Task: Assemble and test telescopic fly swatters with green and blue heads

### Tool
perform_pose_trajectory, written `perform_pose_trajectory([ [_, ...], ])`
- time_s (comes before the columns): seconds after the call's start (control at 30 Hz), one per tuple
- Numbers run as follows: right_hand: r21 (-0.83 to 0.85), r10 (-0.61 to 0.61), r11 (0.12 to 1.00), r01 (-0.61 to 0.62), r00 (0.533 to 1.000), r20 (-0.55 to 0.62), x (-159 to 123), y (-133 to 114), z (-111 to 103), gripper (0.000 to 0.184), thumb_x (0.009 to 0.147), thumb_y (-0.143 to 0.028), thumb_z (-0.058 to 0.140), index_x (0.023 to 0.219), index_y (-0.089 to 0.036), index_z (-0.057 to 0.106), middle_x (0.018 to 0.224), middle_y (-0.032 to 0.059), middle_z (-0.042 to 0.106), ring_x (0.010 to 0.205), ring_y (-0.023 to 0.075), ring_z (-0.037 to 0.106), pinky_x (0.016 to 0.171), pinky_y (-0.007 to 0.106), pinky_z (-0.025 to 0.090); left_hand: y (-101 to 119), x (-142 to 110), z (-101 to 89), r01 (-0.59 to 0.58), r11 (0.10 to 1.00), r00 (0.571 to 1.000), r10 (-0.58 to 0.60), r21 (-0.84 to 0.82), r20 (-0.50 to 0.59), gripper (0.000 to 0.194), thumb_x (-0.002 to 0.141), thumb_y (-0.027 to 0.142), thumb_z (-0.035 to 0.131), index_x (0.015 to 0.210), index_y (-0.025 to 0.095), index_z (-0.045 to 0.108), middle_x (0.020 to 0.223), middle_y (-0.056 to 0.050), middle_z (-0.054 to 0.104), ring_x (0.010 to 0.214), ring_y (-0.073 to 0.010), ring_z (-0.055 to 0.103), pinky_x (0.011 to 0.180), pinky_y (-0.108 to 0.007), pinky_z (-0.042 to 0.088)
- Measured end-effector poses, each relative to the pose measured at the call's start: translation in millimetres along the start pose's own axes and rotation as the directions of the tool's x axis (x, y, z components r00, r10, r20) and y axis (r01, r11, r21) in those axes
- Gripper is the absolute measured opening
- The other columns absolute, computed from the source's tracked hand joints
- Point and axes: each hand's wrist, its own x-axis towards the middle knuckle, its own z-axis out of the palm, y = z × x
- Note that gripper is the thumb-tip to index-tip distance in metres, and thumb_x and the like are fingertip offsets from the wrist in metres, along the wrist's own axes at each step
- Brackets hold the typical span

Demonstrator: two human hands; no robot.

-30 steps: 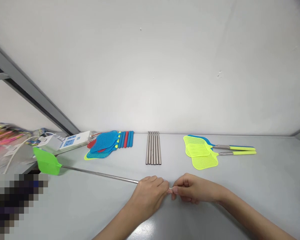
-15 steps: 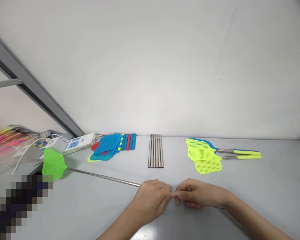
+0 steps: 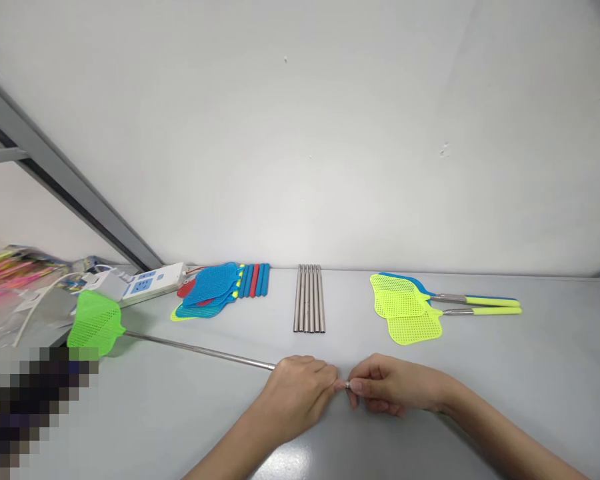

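Note:
My left hand is wrapped round the metal rod of a fly swatter with a bright green mesh head. The extended telescopic rod slants from that head at the left into my fist. Just right of the fist, my right hand pinches a small metal end between thumb and fingers. Most of what lies inside both hands is hidden.
Several metal rods lie side by side behind my hands. Back left are blue swatter heads, coloured handle grips and a power strip. Yellow and blue swatters lie at the right. A wall rises behind.
The green swatter head and both hands have shifted slightly left in view, as has most of the scene. The grips of both hands look the same.

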Motion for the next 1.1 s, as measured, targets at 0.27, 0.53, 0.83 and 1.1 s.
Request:
perform_pose_trajectory([
  [0.27, 0.028, -0.007, 1.000, 0.007, 1.000, 0.007, 0.9, 1.0, -1.5, 0.046, 0.078, -0.059, 0.045, 0.081, -0.015, 0.060, 0.056, -0.0046, 0.040, 0.046, 0.0049, 0.035, 0.042, 0.015, 0.030, -2.8, -0.5, -4.0, 0.004, 1.000, 1.000, -0.004, -0.003, 0.017, 0.030, 0.090, 0.026, 0.032, 0.066, 0.019, 0.048, 0.061, 0.003, 0.058, 0.055, -0.0132, 0.053, 0.053, -0.024, 0.035],
  [0.53, 0.012, -0.011, 1.000, 0.011, 1.000, 0.017, 0.0, 1.9, -2.3, 0.046, 0.078, -0.058, 0.045, 0.083, -0.015, 0.060, 0.057, -0.0041, 0.041, 0.047, 0.0054, 0.036, 0.043, 0.016, 0.031, -3.8, -1.8, -5.6, 0.013, 1.000, 0.999, -0.013, 0.004, 0.038, 0.030, 0.091, 0.027, 0.031, 0.066, 0.019, 0.046, 0.062, 0.003, 0.058, 0.056, -0.0135, 0.053, 0.053, -0.024, 0.034],
  [0.83, 0.022, -0.034, 0.999, 0.034, 0.999, 0.021, 1.6, 3.8, -3.7, 0.045, 0.079, -0.057, 0.045, 0.082, -0.015, 0.060, 0.056, -0.0042, 0.041, 0.046, 0.0050, 0.036, 0.042, 0.015, 0.030, -4.2, -1.7, -6.3, 0.011, 1.000, 0.999, -0.012, 0.019, 0.033, 0.029, 0.091, 0.027, 0.032, 0.066, 0.019, 0.046, 0.063, 0.003, 0.058, 0.057, -0.0134, 0.054, 0.053, -0.024, 0.034],
  [1.1, 0.035, -0.032, 0.999, 0.031, 0.999, 0.024, 1.2, 4.8, -3.2, 0.044, 0.080, -0.056, 0.045, 0.083, -0.015, 0.060, 0.056, -0.0043, 0.041, 0.046, 0.0050, 0.035, 0.041, 0.015, 0.030, -6.1, -2.6, -4.6, 0.028, 1.000, 0.998, -0.027, -0.010, 0.056, 0.030, 0.091, 0.029, 0.030, 0.066, 0.019, 0.044, 0.063, 0.004, 0.057, 0.058, -0.0124, 0.054, 0.054, -0.023, 0.032],
])
